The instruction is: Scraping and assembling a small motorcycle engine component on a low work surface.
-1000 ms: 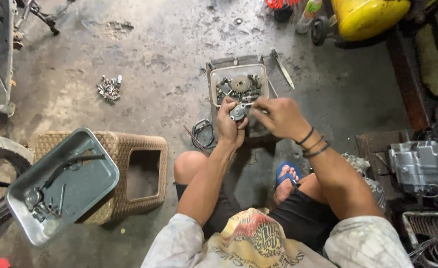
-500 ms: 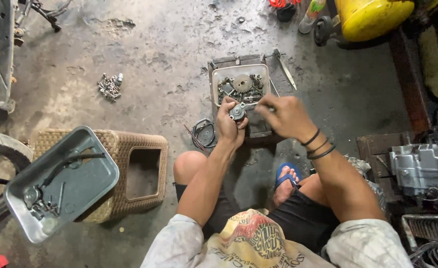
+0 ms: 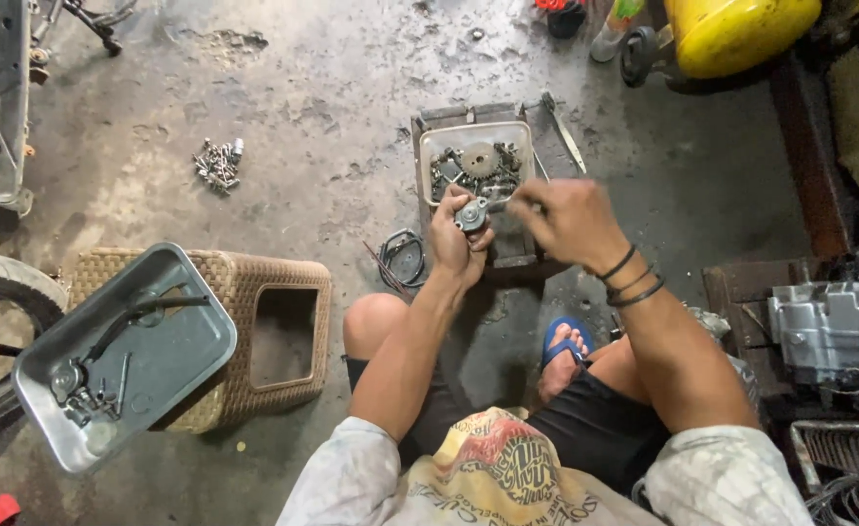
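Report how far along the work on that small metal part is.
Done: gears and parts lie loose in the white tray, bolts heaped on the floor. In hand: left hand grips the small metal part; right hand works beside it. Left: the engine case sits apart, untouched.

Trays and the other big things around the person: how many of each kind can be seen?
Trays: 2, grey tray on the stool, white tray of parts
Wicker stool: 1
Yellow tank: 1
Tyre: 1
Blue sandal: 1
Total: 6

left hand [image 3: 456, 237] gripping metal part [image 3: 470, 213], parts tray [image 3: 428, 146]
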